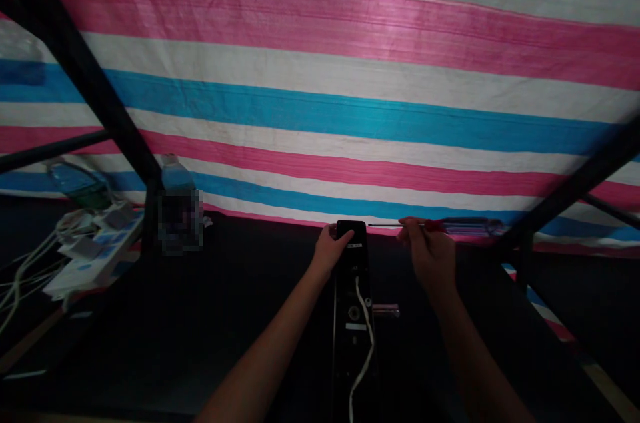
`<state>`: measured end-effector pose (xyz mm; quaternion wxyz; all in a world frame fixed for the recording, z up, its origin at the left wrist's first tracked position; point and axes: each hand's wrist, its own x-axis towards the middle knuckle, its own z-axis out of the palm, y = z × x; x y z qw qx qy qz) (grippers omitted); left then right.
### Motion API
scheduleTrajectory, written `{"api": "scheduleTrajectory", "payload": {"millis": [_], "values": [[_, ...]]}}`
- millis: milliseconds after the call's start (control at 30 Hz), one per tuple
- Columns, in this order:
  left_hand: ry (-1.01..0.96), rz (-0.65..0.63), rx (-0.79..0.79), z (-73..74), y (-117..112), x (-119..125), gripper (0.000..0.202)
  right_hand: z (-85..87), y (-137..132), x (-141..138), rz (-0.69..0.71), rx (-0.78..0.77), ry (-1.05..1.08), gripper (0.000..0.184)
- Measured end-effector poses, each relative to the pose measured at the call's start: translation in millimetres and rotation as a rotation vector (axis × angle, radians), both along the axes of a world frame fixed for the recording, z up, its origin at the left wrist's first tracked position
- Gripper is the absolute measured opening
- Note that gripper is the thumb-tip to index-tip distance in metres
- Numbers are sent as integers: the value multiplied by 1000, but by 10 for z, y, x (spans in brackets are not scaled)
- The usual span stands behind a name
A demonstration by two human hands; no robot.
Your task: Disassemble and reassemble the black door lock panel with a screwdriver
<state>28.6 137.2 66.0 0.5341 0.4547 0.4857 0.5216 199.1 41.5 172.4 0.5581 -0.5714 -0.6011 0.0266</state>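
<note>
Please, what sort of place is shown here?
Probably a makeshift workspace: striped sheeting behind a dark surface, a white power strip on the left side, and the right hand holding a screwdriver.

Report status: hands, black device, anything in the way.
Left hand holding black device near its far end. Right hand holding screwdriver, tip beside that end. White cable lying along device, clear of the tip.
</note>
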Motion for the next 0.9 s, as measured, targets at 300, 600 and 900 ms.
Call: {"api": "scheduleTrajectory", "payload": {"millis": [300, 600, 900], "values": [[-13, 5, 39, -59, -56, 59, 35, -83, 288, 26, 34, -39, -103, 45], [-24, 18, 57, -80, -43, 72, 29, -152, 345, 24, 44, -43, -132, 45], [-50, 19, 71, -84, -52, 74, 31, -86, 392, 13, 83, -59, -221, 41]]}}
